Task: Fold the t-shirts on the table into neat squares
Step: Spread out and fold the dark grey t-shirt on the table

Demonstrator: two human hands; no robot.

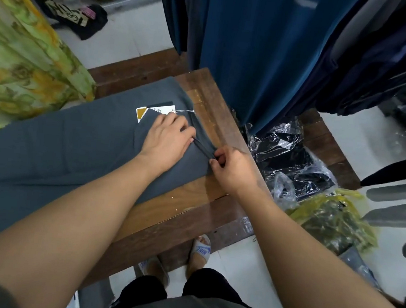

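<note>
A grey t-shirt [56, 144] lies spread along the wooden table [209, 104], stretching from the lower left to the table's right end. A white and tan paper tag [152, 110] on a thin string lies on it near the collar. My left hand [167, 138] lies on the shirt beside the collar, its fingertips bent onto the bunched fabric. My right hand [233, 168] pinches a twisted strip of the collar at the shirt's right edge, just right of the left hand.
Dark blue garments [257, 47] hang right behind the table's far end. Plastic-wrapped dark clothes [288, 159] and a yellow-green bag [332, 216] lie on the floor at the right. A green patterned cloth [25, 57] hangs at the left. My sandalled feet [200, 250] stand by the table's near edge.
</note>
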